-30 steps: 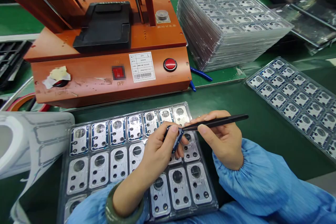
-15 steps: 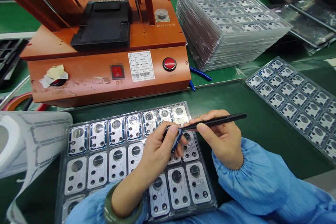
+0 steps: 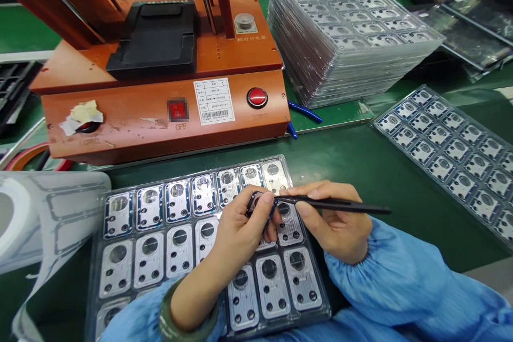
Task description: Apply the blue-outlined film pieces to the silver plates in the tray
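My left hand [image 3: 250,219] is closed around a small metal plate with a dark blue edging [image 3: 271,214], thumb on its face; the fingers hide much of it. Black tweezers [image 3: 340,205] are pinched in my right hand [image 3: 336,219], their tips touching the plate's upper right edge. Both hands are above a clear plastic tray [image 3: 308,256] holding rows of silver plates, each with a round opening and smaller holes. Along the back row, several plates [image 3: 150,207] carry blue edging, while those in the nearer rows [image 3: 149,259] look plain silver.
An orange press machine [image 3: 160,117] stands behind the tray. A tall stack of filled trays [image 3: 352,37] is at the back right, with blue-handled pliers [image 3: 304,112] beside it. Another filled tray [image 3: 452,155] lies right. At left sits a white roll with a backing strip [image 3: 52,224].
The tweezers' rear end has swung down and to the right, bringing them nearly level. My right hand has lowered slightly; my left hand stays nearly still, holding the plate.
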